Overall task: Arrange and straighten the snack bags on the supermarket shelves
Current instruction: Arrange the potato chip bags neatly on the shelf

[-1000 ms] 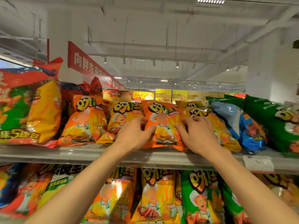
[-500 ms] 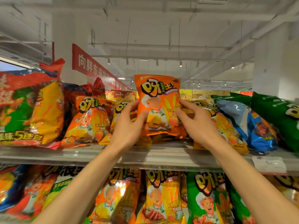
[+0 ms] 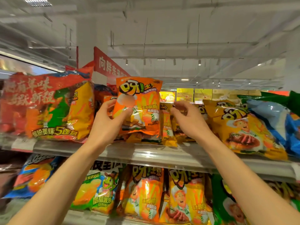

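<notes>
An orange snack bag (image 3: 142, 103) stands upright above the upper shelf (image 3: 162, 153), lifted clear of the row. My left hand (image 3: 108, 120) grips its lower left edge, thumb across the front. My right hand (image 3: 190, 122) hovers just right of the bag, fingers loosely curled, holding nothing. Behind and below the lifted bag lie more orange and yellow bags (image 3: 168, 127), partly hidden by my hands.
A large red multipack (image 3: 48, 108) fills the shelf's left. A yellow bag (image 3: 243, 127) leans at the right, with blue (image 3: 272, 116) and green bags (image 3: 292, 101) beyond. The lower shelf holds several upright bags (image 3: 146, 192). A price tag (image 3: 22, 143) hangs at the left edge.
The orange bag was lifted from lying in the row to upright and has shifted left. My right hand has let go of it; my left still holds it.
</notes>
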